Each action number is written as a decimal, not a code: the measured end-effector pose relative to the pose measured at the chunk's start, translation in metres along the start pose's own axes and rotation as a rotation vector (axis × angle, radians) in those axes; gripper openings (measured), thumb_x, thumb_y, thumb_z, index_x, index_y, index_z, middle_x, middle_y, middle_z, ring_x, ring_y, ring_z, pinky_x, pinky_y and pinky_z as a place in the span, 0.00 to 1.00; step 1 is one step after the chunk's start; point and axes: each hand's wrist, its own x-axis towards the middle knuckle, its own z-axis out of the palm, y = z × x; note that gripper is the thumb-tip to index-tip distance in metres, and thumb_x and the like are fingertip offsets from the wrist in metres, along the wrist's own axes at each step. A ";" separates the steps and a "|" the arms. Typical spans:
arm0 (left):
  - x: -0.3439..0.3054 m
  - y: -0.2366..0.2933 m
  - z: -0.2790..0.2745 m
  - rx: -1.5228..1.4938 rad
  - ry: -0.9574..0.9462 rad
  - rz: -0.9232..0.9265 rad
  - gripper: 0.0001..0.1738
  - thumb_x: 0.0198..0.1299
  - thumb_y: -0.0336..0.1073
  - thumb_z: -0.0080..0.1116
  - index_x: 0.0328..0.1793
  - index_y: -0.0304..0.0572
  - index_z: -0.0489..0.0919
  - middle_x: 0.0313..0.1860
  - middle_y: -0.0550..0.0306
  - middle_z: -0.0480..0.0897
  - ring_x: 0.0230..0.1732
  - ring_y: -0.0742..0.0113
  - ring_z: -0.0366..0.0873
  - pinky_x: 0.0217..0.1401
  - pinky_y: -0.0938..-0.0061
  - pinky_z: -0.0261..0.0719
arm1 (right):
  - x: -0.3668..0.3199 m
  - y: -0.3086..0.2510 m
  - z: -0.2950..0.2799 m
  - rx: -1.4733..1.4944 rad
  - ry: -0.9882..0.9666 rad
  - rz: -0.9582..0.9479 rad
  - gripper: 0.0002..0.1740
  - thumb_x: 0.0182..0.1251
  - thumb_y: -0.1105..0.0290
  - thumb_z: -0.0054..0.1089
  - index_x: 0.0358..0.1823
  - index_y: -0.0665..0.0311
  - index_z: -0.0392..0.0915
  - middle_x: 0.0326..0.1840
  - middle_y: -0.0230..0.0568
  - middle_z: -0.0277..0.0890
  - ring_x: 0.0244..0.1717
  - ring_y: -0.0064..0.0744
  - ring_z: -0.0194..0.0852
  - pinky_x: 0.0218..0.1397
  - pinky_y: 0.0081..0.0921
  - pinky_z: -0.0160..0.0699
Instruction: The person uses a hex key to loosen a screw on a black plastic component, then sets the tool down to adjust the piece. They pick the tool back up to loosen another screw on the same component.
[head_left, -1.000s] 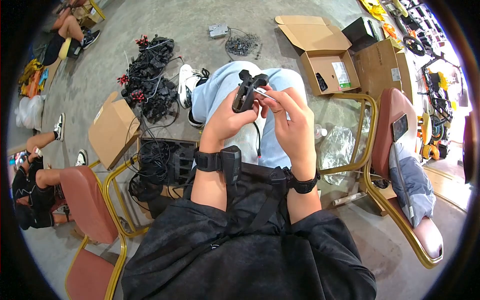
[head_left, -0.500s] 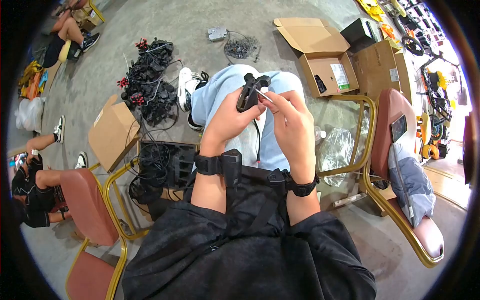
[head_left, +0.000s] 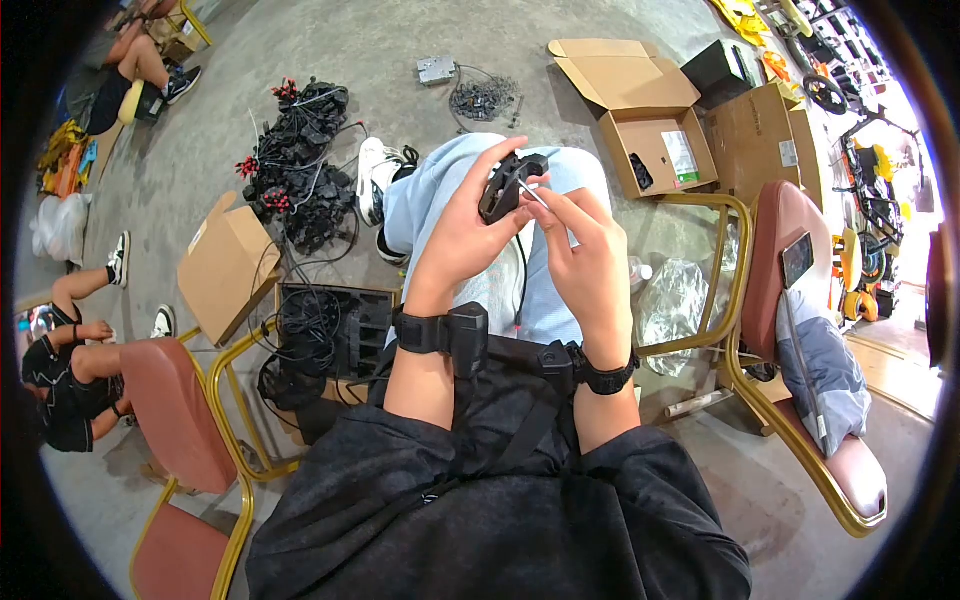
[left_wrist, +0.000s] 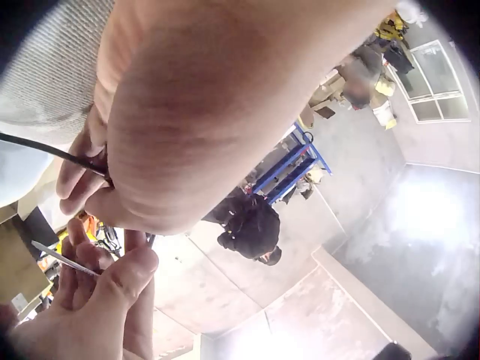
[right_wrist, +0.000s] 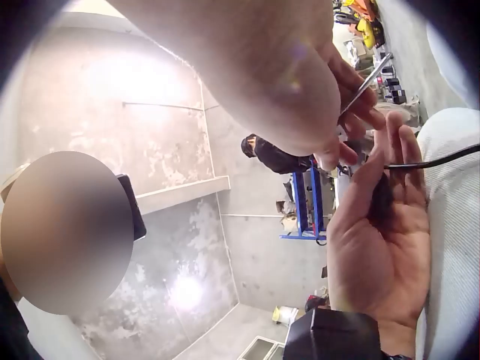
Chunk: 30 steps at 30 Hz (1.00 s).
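Above the lap, the left hand (head_left: 465, 232) grips a black plastic device (head_left: 503, 190), with its thumb on the near side and the index finger raised along the far side. A black cable (head_left: 524, 280) hangs from the device. The right hand (head_left: 588, 262) pinches a thin metal tool (head_left: 533, 192) between thumb and fingers, one end at the device. In the left wrist view the tool (left_wrist: 66, 259) sticks out past the right hand's fingers. The right wrist view shows the tool (right_wrist: 369, 81) and the cable (right_wrist: 442, 159); the device is mostly hidden by the left palm.
On the floor lie a pile of black parts and cables (head_left: 300, 170), a grey metal box (head_left: 436, 70) with small parts beside it, and an open cardboard box (head_left: 655, 150). A partitioned box with cables (head_left: 335, 325) stands at the left. Chairs (head_left: 795, 235) flank the person.
The left index finger has lifted and stretched along the device, which has turned slightly in the left hand. The right hand keeps its pinch on the tool, with little movement.
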 end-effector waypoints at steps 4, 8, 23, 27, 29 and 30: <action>0.001 0.001 -0.001 -0.053 -0.053 -0.020 0.38 0.60 0.27 0.67 0.75 0.38 0.64 0.61 0.45 0.79 0.62 0.60 0.79 0.64 0.67 0.77 | 0.000 -0.001 0.000 -0.023 0.002 -0.010 0.10 0.63 0.75 0.63 0.46 0.63 0.83 0.30 0.43 0.74 0.33 0.45 0.75 0.37 0.36 0.73; 0.001 0.005 -0.002 -0.054 -0.029 -0.065 0.33 0.60 0.24 0.64 0.73 0.38 0.68 0.59 0.49 0.80 0.58 0.62 0.81 0.62 0.69 0.77 | 0.002 0.000 0.001 -0.250 0.076 -0.189 0.10 0.64 0.73 0.62 0.47 0.62 0.83 0.31 0.42 0.76 0.33 0.43 0.76 0.38 0.33 0.75; 0.001 0.007 -0.003 -0.109 0.075 -0.117 0.27 0.59 0.21 0.57 0.67 0.39 0.74 0.40 0.58 0.82 0.33 0.75 0.78 0.36 0.79 0.79 | 0.002 -0.006 -0.004 -0.064 0.014 0.062 0.09 0.69 0.68 0.61 0.44 0.62 0.86 0.29 0.43 0.80 0.24 0.32 0.76 0.28 0.26 0.72; 0.001 0.006 -0.005 -0.113 0.066 -0.124 0.26 0.59 0.21 0.57 0.67 0.39 0.74 0.39 0.58 0.82 0.33 0.75 0.78 0.35 0.79 0.78 | 0.000 -0.008 -0.003 0.194 -0.089 0.315 0.09 0.68 0.69 0.62 0.46 0.61 0.86 0.30 0.43 0.77 0.29 0.35 0.74 0.32 0.27 0.71; 0.001 0.006 -0.004 -0.113 0.059 -0.112 0.26 0.60 0.21 0.56 0.66 0.39 0.75 0.39 0.59 0.82 0.33 0.76 0.78 0.35 0.79 0.78 | 0.000 -0.011 -0.003 0.113 -0.064 0.230 0.10 0.68 0.69 0.62 0.47 0.61 0.85 0.31 0.43 0.76 0.29 0.35 0.74 0.32 0.27 0.71; 0.001 0.006 -0.004 -0.113 0.057 -0.113 0.26 0.60 0.21 0.56 0.66 0.39 0.75 0.39 0.59 0.82 0.33 0.76 0.78 0.35 0.79 0.78 | 0.000 -0.012 -0.004 0.034 -0.041 0.144 0.10 0.68 0.69 0.62 0.48 0.61 0.85 0.31 0.42 0.76 0.28 0.35 0.74 0.32 0.27 0.71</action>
